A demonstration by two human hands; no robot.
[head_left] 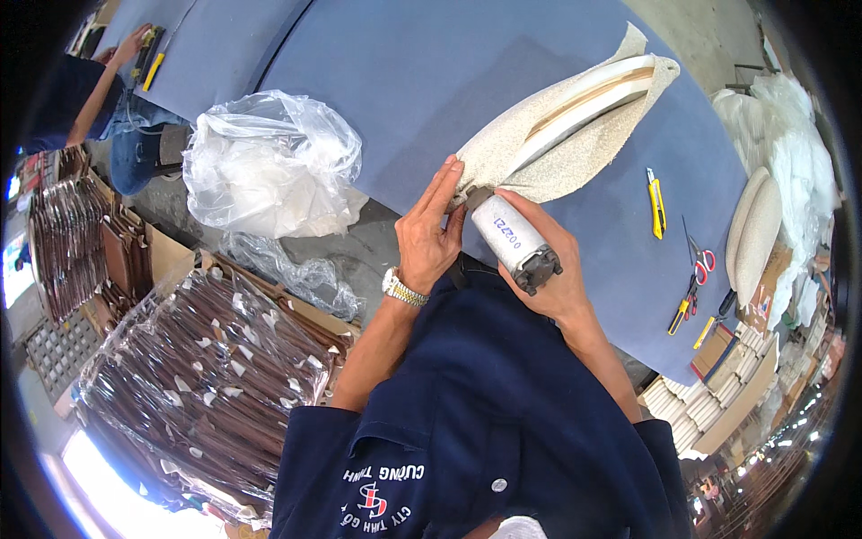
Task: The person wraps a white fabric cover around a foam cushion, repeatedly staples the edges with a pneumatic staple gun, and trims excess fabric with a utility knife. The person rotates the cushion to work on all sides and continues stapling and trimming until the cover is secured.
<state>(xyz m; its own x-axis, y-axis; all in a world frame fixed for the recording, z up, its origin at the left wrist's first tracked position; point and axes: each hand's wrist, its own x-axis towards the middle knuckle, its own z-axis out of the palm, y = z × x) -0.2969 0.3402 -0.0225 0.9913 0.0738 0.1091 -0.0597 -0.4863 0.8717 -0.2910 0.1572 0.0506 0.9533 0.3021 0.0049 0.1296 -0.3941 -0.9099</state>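
Observation:
A long, curved padded piece [588,106] lies on the blue-grey table, its white edge and a tan strip showing between flaps of beige fabric [503,135]. My left hand [429,229] grips the near end, fingers stretched along the fabric and thumb lower down by the tip. In my right hand [558,260] is a pale grey staple gun [505,235] with a dark end cap. Its nose meets the fabric at the near tip, close to my left thumb. My palm hides part of the tool's handle.
To the right lie a yellow utility knife [656,205], scissors [702,265] and another beige padded piece [752,229]. Clear plastic bags [274,162] bulge at the table's left edge. Wrapped brown panels [215,368] are stacked at lower left. A co-worker's arm [99,94] reaches in at upper left.

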